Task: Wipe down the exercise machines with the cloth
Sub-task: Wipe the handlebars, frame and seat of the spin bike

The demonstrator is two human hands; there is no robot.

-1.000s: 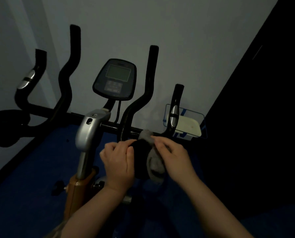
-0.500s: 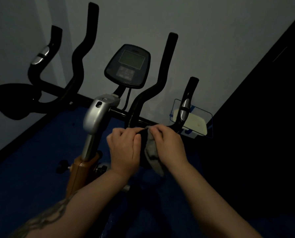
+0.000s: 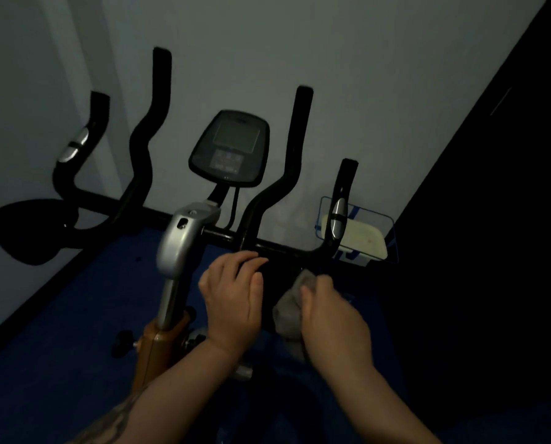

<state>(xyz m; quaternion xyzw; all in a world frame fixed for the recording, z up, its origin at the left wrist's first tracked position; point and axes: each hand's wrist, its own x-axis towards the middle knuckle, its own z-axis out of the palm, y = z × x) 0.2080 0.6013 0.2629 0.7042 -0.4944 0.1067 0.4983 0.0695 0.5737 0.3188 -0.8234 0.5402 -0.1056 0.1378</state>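
Head view, dim room: right hand (image 3: 331, 318) grips a grey cloth (image 3: 291, 310) just below the exercise bike's handlebar (image 3: 280, 248); left hand (image 3: 232, 302) sits beside it w/ fingers curled over a dark part under the bar, hands slightly apart. Beyond: silver stem (image 3: 179, 248), console (image 3: 230, 149), wall.
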